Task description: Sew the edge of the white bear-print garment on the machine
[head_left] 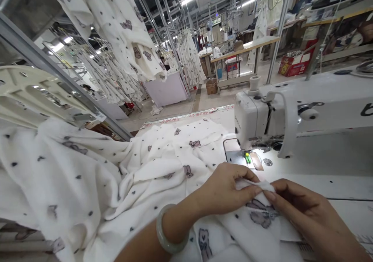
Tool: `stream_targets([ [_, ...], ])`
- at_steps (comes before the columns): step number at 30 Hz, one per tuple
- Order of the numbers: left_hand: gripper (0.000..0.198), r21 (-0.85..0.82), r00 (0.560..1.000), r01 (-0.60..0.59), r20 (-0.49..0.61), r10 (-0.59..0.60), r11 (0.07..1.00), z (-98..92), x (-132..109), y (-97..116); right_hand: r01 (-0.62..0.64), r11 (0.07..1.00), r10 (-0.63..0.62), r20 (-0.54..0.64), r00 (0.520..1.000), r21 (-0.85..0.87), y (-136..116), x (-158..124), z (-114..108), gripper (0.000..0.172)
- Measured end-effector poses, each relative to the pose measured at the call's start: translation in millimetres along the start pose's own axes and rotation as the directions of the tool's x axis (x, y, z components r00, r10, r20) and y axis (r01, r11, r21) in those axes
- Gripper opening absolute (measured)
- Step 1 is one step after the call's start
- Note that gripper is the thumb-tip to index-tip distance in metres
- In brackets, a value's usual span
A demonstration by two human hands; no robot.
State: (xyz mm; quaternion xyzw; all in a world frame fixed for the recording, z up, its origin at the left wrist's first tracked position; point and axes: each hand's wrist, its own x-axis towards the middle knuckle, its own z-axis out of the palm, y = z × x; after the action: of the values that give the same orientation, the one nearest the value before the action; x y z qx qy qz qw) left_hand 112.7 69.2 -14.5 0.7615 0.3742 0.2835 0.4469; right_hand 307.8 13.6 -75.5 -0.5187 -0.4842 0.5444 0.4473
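White fabric [163, 153] printed with bears and small dark dots spreads over the sewing table and drapes off to the left. My left hand [230, 188], with a pale bangle [172, 231] on the wrist, pinches a folded edge of this fabric. Close beside it, my right hand [303, 207] pinches the same edge between thumb and fingers. Both hands are just in front of the sewing machine [262, 118], near its lit needle plate [236, 157]. A bright green and yellow piece [247, 158] sits by the presser foot area. The fabric edge is apart from the needle.
Printed garments [116, 25] hang from a rail at upper left, near a metal post [67, 83]. A cream plastic chair back [37, 87] stands at left. Behind are other worktables [247, 46], a red box [297, 64] and a brown bin [211, 86] on the floor.
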Motion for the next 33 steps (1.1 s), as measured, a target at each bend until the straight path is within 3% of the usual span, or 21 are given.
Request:
stream_targets([
  [3, 0.012, -0.055, 0.998, 0.058, 0.006, -0.058, 0.997, 1.9, 0.2, -1.0, -0.003, 1.0, 0.003, 0.029, 1.0, 0.015, 1.1, 2.1, 0.2, 0.039],
  [7, 0.014, -0.147, 0.99, 0.138, 0.039, -0.134, 0.979, 1.4, 0.4, -2.2, -0.046, 0.996, 0.048, -0.03, 0.998, 0.071, -2.8, 2.3, 0.2, 0.045],
  [10, 0.015, -0.181, 0.985, 0.168, 0.059, -0.16, 0.969, 0.6, 1.0, -1.9, -0.041, 0.998, 0.041, -0.007, 0.999, 0.054, -6.7, 1.9, -0.3, 0.039],
  [16, 0.011, -0.112, 0.986, 0.162, 0.063, -0.156, 0.98, 0.8, 1.5, 0.2, -0.106, 0.992, 0.113, -0.084, 0.99, 0.074, -12.4, -3.1, 5.3, 0.039],
  [21, 0.014, -0.048, 0.992, 0.127, -0.017, -0.128, 0.991, 4.0, 0.6, 0.0, -0.123, 0.989, 0.132, -0.103, 0.986, 0.087, -14.5, -4.7, 8.0, 0.04],
  [24, 0.012, 0.028, 0.996, 0.042, -0.074, -0.039, 0.999, 8.6, 0.0, -2.1, -0.134, 0.984, 0.144, -0.079, 0.986, 0.119, -13.2, -2.6, 6.2, 0.035],
  [28, 0.011, 0.217, 0.968, -0.164, -0.155, 0.2, 0.962, 18.2, -1.8, -10.7, -0.129, 0.982, 0.133, -0.021, 0.991, 0.139, -9.6, 1.4, 3.2, 0.034],
  [31, 0.014, 0.404, 0.914, -0.289, -0.152, 0.376, 0.868, 23.3, -3.4, -17.4, -0.112, 0.984, 0.116, -0.027, 0.993, 0.139, -6.8, 3.5, 1.8, 0.034],
  [33, 0.016, 0.59, 0.865, -0.365, -0.071, 0.497, 0.72, 23.8, -4.2, -19.4, -0.139, 0.974, 0.15, -0.049, 0.987, 0.179, -3.9, 4.5, 0.5, 0.031],
])
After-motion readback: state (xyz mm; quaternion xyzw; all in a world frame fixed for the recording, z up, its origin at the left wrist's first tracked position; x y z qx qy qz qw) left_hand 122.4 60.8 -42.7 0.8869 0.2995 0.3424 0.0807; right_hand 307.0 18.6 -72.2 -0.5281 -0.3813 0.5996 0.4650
